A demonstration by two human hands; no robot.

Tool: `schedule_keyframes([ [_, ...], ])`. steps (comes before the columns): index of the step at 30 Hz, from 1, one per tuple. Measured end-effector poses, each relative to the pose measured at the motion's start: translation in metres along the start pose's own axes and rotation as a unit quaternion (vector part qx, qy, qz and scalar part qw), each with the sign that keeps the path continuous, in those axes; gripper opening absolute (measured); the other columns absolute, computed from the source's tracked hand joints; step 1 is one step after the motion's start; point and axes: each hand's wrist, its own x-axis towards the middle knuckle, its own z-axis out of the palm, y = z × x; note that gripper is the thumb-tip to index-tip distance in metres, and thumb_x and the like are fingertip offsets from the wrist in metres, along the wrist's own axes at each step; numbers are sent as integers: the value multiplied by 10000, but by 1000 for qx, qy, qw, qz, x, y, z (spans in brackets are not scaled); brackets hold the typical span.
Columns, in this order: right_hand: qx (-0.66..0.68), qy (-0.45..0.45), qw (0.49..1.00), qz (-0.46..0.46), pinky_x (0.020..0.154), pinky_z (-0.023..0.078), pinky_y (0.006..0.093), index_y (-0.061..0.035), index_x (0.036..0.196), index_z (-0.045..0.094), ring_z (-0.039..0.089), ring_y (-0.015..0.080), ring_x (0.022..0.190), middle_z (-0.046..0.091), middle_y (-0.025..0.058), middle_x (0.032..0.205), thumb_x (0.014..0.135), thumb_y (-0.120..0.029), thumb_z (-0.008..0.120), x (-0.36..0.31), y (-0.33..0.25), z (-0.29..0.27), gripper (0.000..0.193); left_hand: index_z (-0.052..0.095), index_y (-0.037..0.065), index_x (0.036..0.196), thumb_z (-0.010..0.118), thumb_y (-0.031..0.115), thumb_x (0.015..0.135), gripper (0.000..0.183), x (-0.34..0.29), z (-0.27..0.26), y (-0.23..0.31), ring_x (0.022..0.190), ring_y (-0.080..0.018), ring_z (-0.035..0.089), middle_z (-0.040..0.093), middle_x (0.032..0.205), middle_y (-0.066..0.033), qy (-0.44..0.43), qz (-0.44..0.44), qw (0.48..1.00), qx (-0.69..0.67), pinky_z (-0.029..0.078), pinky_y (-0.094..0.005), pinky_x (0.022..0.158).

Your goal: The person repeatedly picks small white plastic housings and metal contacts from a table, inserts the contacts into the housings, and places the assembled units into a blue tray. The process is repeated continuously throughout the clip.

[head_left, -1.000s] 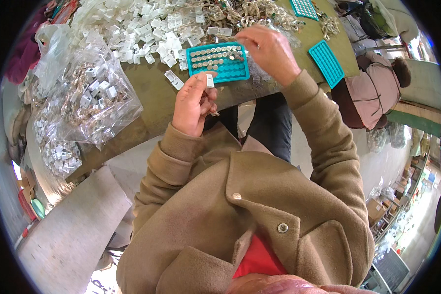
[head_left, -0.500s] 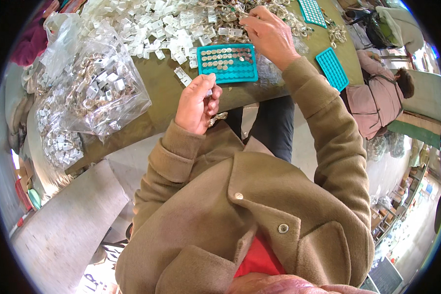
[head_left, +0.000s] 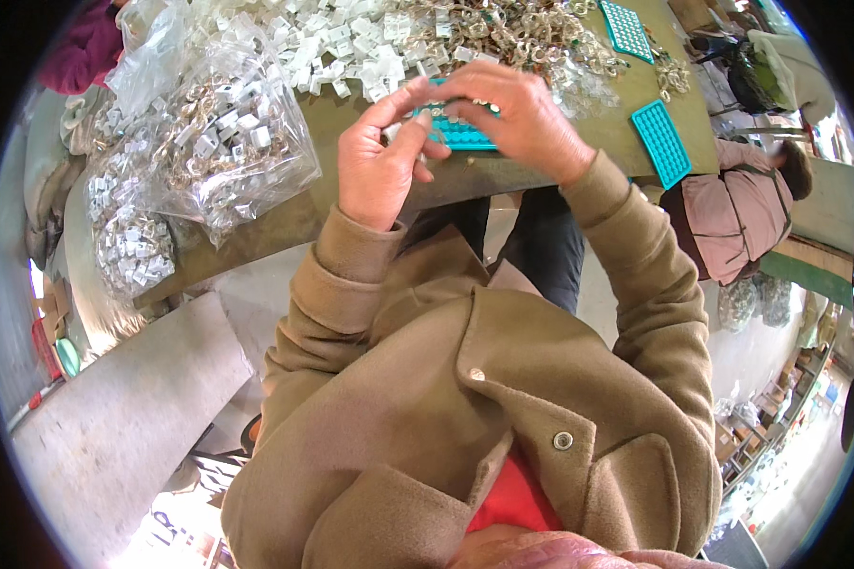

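My left hand point(head_left: 381, 156) is raised at the table's near edge, its fingers curled around a small pale piece that they mostly cover. Its fingertips meet those of my right hand point(head_left: 527, 119), which arches in from the right, fingers bent and thumb below. Whatever lies between the fingertips is too small and hidden to name. Under both hands sits a teal tray point(head_left: 470, 140) with small round silvery pieces in its hollows; the hands hide much of it. Just beyond lies a heap of small white plastic pieces point(head_left: 327, 47).
Metallic, chain-like pieces point(head_left: 531, 33) are heaped at the far right. Two more teal trays point(head_left: 661, 142) lie to the right. Clear plastic bags point(head_left: 228, 142) full of white and metallic pieces stand on the left. A person in pink point(head_left: 735, 213) is at the right; a purple sleeve point(head_left: 81, 47) shows far left.
My right hand has come back from the metallic heap to my left hand. My left hand has risen slightly, and both now cover part of the teal tray. The view has shifted a little.
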Motion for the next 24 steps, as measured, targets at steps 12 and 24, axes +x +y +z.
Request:
schedule_keyframes([
  [12,145,-55,976,153,777,507,325,-59,1119,675,632,213,889,654,104,977,849,-19,651,-37,-26,3,273,617,75,917,617,153,937,80,-13,-16,-11,450,12,344,501,650,61,-87,-244,963,-78,251,-154,385],
  [24,-126,-50,991,-9,713,512,408,-106,1183,585,606,334,862,586,106,934,822,28,578,-57,-40,1,385,618,72,969,592,104,923,61,-31,-8,-21,445,4,320,475,651,62,-76,-253,958,-114,267,-150,405],
])
